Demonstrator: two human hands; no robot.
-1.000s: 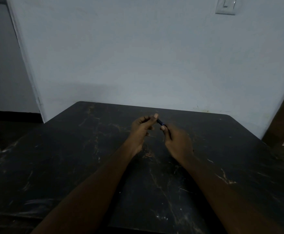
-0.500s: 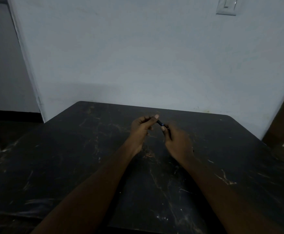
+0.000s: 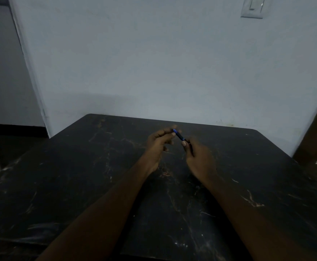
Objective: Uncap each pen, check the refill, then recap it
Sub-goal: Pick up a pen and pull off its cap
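A dark pen (image 3: 180, 137) with a blue cap end (image 3: 175, 131) is held between both hands above the far middle of the black marble table (image 3: 78, 185). My right hand (image 3: 199, 157) grips the pen's barrel, most of which is hidden inside the fist. My left hand (image 3: 158, 144) pinches the blue cap end with thumb and fingertips. The light is dim, and I cannot tell whether the cap is seated or slightly pulled off.
A pale wall stands right behind the table's far edge, with a light switch (image 3: 252, 6) high up. A brown door or panel (image 3: 315, 144) is at the right, and a dark floor opening lies to the left.
My left fingers have shifted along the pen's end, and its blue cap tip now shows. The hands have otherwise stayed in place.
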